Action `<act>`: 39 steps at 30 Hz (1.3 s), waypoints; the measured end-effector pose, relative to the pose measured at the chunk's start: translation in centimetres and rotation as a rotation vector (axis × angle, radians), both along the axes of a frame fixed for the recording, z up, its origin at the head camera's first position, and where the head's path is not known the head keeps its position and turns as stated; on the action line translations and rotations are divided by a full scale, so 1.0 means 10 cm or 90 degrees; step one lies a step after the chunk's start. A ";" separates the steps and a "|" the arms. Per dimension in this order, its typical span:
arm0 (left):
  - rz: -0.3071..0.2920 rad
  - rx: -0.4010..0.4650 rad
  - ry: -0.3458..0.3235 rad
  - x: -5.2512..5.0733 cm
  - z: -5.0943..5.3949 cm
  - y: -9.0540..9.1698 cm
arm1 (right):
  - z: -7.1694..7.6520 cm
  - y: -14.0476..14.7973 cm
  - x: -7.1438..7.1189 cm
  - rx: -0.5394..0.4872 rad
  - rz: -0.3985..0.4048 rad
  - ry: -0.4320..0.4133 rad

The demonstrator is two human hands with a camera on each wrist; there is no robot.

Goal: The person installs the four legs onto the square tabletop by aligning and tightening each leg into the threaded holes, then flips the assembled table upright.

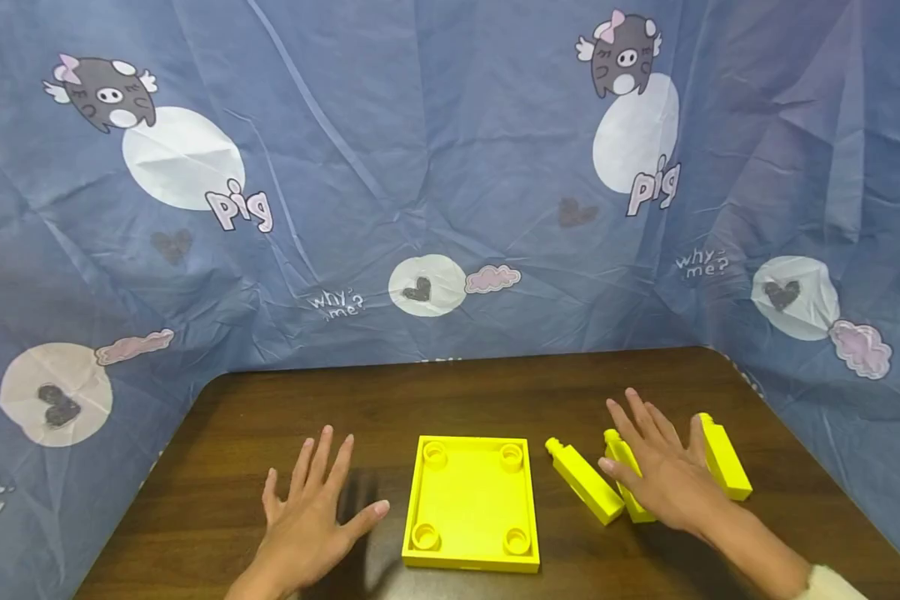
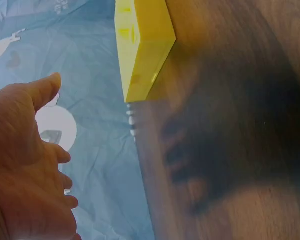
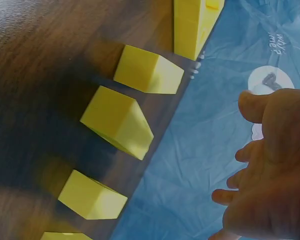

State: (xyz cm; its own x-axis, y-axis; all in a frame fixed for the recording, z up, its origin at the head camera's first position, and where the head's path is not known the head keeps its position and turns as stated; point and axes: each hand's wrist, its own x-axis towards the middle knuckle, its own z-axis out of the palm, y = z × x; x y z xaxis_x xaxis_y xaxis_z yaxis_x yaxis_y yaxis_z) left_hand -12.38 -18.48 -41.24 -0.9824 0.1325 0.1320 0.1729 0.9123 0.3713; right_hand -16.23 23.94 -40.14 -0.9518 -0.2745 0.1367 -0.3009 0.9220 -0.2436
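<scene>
A square yellow board [image 1: 476, 500] with a raised rim and a round socket at each corner lies flat on the table. To its left my left hand [image 1: 303, 525] hovers with spread fingers, apart from the board and holding nothing. Over the yellow blocks on the right, my right hand [image 1: 663, 475] is held with fingers spread, also holding nothing. The long blocks, such as the leftmost one [image 1: 588, 483] and the rightmost one [image 1: 727, 462], have a round knob at the far end. My right hand partly covers a middle block [image 1: 636, 508]; the right wrist view shows several blocks [image 3: 115, 120] in a row.
A dark brown wooden table [image 1: 390, 400] carries everything. Blue cloth [image 1: 435, 167] printed with pigs, hearts and clouds hangs behind it and along both sides. My left hand casts a shadow [image 2: 215, 140] on the wood.
</scene>
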 end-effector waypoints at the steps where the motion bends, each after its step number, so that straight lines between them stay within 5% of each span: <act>1: -0.001 -0.001 0.000 0.00 -0.01 0.01 | -0.02 0.00 0.00 -0.008 0.006 -0.001; 22: -0.016 0.000 0.020 0.07 -0.17 0.16 | -0.17 0.01 -0.08 -0.002 0.083 0.038; 30: -0.021 0.020 -0.035 0.08 -0.28 0.23 | -0.25 0.02 -0.13 0.043 0.147 0.098; 39: -0.038 0.024 -0.045 0.11 -0.41 0.32 | -0.29 0.03 -0.18 0.085 0.173 0.107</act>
